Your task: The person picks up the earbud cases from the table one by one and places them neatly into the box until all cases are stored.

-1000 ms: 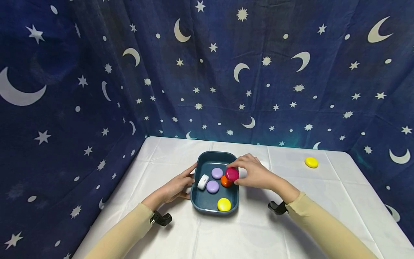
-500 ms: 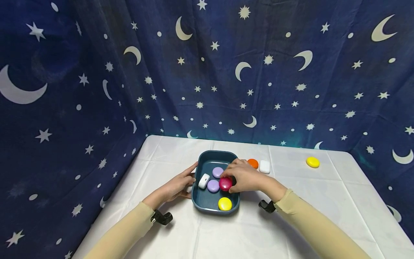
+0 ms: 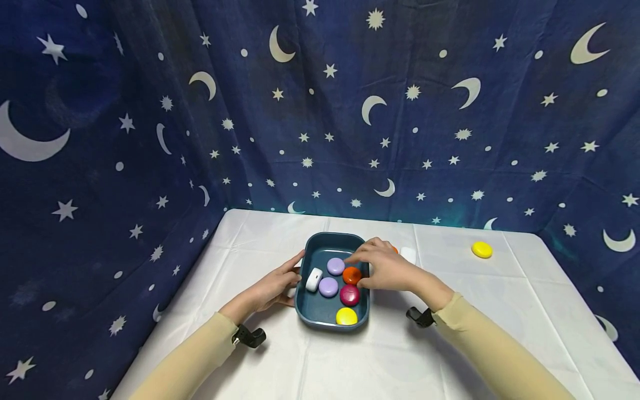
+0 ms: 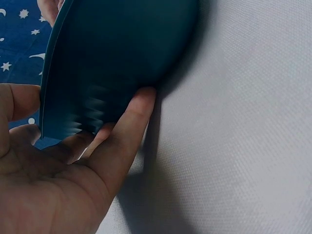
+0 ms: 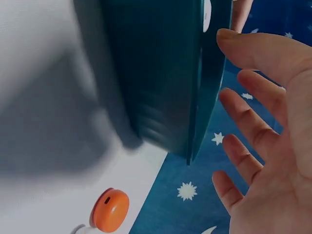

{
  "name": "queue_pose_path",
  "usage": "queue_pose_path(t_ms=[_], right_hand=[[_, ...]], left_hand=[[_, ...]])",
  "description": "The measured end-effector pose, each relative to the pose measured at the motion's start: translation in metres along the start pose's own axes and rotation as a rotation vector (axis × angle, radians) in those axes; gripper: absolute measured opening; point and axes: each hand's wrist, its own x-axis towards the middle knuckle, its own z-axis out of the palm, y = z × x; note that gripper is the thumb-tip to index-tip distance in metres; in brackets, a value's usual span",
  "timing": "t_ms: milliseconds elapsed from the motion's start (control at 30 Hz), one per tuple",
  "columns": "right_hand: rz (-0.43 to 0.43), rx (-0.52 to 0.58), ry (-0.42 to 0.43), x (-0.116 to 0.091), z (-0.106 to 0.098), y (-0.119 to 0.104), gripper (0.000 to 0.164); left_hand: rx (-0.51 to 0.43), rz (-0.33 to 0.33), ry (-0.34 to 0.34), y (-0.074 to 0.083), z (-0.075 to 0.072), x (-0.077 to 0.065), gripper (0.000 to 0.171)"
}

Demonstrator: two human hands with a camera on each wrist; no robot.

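A dark teal tray (image 3: 317, 312) stands on the table. My left hand (image 3: 272, 288) rests against its left side, the fingers (image 4: 131, 122) extended along the outer wall. Over the right rim, my right hand (image 3: 387, 269) has its fingers spread and holds nothing. Close to its thumb lies a glossy crimson disc (image 3: 349, 295) on the tray floor. Beside that are an orange disc (image 3: 352, 275), two lilac discs (image 3: 328, 287), a yellow disc (image 3: 346, 316) and a white rounded case (image 3: 313, 279) with a small dark slot.
Beyond my right hand, a second orange disc (image 5: 112, 210) lies on the table, mostly hidden in the head view. A white rounded square piece (image 3: 408, 255) sits next to it. Farther right is another yellow disc (image 3: 482, 249). A star-patterned cloth (image 3: 350, 139) hangs behind.
The crimson disc moved from above the orange one down to the tray floor, nearer me. My right hand let go of it and drew back slightly. The left hand stayed put.
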Motion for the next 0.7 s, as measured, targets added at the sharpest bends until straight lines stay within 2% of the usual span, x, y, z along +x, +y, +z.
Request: queue_pose_path(t_ms=[233,533,700], right_hand=[[0.015,0.063,0.060,-0.009,-0.008,0.006,0.053],[0.020,0.096,0.088,-0.018,-0.014,0.010,0.054],[0.050,0.125,0.122,-0.024,-0.019,0.015,0.054]], left_hand=[[0.003,-0.004,0.001,-0.001,-0.001,0.000,0.076],[0.004,-0.007,0.008,0.001,0.000,-0.002,0.075],[-0.002,-0.006,0.005,0.002,0.000,-0.003,0.075]])
